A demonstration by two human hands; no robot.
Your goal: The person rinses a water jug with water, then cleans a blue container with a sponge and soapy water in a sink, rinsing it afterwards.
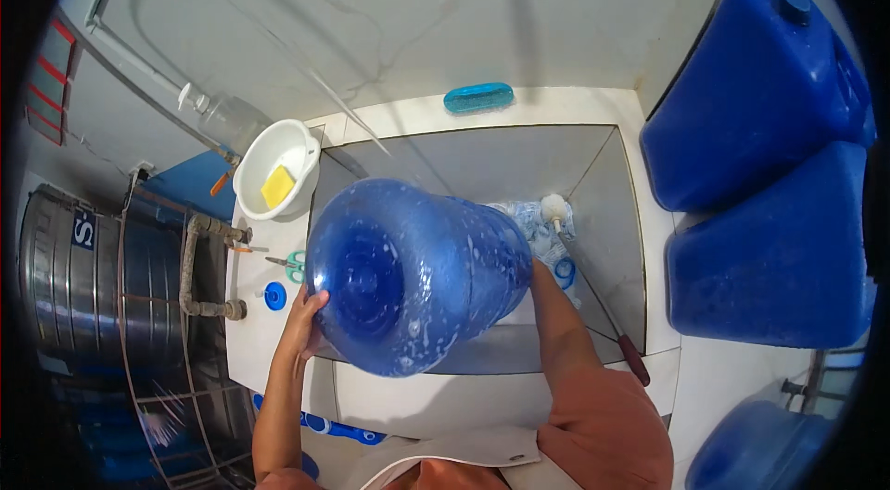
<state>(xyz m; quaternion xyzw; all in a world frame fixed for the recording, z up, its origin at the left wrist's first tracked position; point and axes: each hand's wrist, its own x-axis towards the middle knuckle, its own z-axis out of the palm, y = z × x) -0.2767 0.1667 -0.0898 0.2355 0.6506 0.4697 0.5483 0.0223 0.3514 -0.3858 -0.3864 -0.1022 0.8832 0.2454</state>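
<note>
We find the jug (pixel 440 272) right of the left hand (pixel 301 321), which holds its base half-spread, long axis running toward the right hand, whose hidden grip we cannot tell.

Orange-brn slvs (pixel 603 425) w/ beige apron (pixel 487 449)

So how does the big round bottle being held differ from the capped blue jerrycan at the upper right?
The bottle is rounded and see-through; the jerrycan is boxy and looks opaque. White flecks dot the bottle, while the jerrycan shows no such speckling. The bottle is tilted over the sink, the left hand at its base; the jerrycan sits beside the sink, untouched. Both are large blue containers.
</note>
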